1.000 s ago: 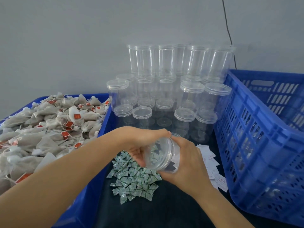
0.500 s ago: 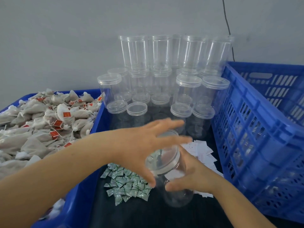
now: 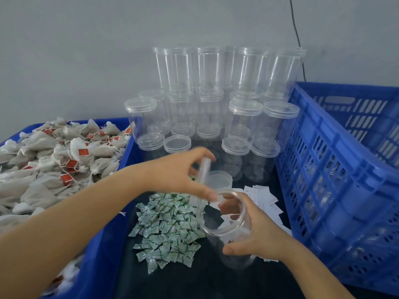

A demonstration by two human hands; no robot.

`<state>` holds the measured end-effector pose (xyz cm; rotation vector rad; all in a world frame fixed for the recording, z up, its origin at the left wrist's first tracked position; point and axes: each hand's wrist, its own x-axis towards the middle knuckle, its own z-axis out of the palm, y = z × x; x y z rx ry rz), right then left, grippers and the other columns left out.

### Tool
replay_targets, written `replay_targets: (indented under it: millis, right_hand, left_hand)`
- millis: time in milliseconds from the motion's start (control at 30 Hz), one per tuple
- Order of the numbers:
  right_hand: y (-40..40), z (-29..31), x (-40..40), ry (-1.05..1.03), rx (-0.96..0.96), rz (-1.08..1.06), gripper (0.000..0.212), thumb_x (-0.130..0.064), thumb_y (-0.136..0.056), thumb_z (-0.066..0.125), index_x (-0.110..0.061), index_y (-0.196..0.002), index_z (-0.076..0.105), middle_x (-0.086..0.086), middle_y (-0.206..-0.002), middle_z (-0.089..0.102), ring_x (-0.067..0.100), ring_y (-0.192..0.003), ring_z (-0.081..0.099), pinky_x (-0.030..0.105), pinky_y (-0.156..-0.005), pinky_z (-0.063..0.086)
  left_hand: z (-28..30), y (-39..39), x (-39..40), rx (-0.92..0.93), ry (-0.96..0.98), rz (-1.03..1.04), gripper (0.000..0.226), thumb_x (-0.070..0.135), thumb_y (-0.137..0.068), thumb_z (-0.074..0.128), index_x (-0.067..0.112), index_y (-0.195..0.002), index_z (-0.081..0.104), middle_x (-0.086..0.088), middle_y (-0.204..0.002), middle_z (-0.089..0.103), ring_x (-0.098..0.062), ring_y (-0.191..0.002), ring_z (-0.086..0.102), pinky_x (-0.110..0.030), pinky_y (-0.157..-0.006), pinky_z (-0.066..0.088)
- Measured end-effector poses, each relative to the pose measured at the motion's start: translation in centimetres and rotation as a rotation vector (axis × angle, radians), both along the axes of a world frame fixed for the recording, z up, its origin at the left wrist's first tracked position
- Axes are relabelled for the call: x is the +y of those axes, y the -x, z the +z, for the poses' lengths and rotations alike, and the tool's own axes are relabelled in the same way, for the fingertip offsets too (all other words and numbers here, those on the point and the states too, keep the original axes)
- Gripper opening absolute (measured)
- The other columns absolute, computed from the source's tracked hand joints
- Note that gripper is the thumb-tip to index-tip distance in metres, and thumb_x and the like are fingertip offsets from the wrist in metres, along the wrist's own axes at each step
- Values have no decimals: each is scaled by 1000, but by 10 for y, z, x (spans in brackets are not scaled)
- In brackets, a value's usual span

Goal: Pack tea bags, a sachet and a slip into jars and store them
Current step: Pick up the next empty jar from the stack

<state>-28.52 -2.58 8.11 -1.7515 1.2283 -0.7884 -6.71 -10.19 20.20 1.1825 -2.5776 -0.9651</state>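
While the right hand (image 3: 257, 236) grips an open clear jar (image 3: 228, 234) standing on the dark counter (image 3: 194, 281), fingers curled round its wall, the left hand (image 3: 179, 171) pinches the jar's clear lid (image 3: 203, 171), tilted on edge just above the mouth. Green-and-white sachets (image 3: 168, 227) lie heaped beside the jar; white slips (image 3: 263, 197) lie behind it, print too small to read. Tea bags (image 3: 54, 160) with red tags fill the left bin (image 3: 121, 212). Lidded jars (image 3: 216, 104) are stacked behind; a blue crate (image 3: 336, 190) stands right.

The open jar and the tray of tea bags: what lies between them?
In the head view, the pile of green sachets lies on the dark table between the open jar and the tea-bag tray.
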Motion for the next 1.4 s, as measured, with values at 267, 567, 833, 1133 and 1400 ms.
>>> replay_targets:
  millis: [267, 567, 833, 1133, 1400]
  right_hand:
    - [10, -4, 11, 13, -94, -61, 91, -39, -50, 93, -64, -121, 42, -27, -120, 55, 2, -127, 50, 35, -110, 43]
    - [22, 3, 28, 5, -123, -85, 91, -36, -52, 93, -66, -121, 40, -33, -120, 52, -2, -126, 50, 14, -99, 45]
    - [24, -1, 33, 11, -154, -91, 93, -39, -50, 94, -64, -122, 40, -31, -121, 53, -1, -127, 51, 13, -99, 43]
    - [23, 2, 35, 1, -154, -85, 93, -43, -51, 95, -62, -125, 40, -28, -124, 53, 2, -129, 50, 14, -100, 43]
    - [23, 4, 38, -11, -173, -94, 91, -48, -50, 96, -63, -121, 41, -31, -122, 54, -1, -127, 51, 9, -97, 42]
  left_hand:
    - [-61, 36, -64, 609, -223, 604, 90, 42, -48, 90, 26, -119, 38, 0, -119, 51, -21, -105, 54, -39, -86, 52]
    - [-141, 98, -83, 498, -209, 824, 81, 38, -57, 90, 25, -115, 35, -2, -118, 46, -19, -96, 47, -28, -73, 39]
    - [-148, 92, -79, 136, -14, 788, 116, 69, -48, 80, 35, -144, 24, -10, -141, 24, -35, -132, 26, -45, -105, 33]
    - [-146, 85, -86, 163, 41, 706, 106, 60, -58, 81, 12, -142, 38, -8, -142, 42, -26, -131, 39, -41, -106, 40]
    - [-144, 76, -89, 126, 48, 704, 109, 63, -65, 76, 9, -147, 29, -9, -149, 35, -26, -137, 33, -40, -110, 33]
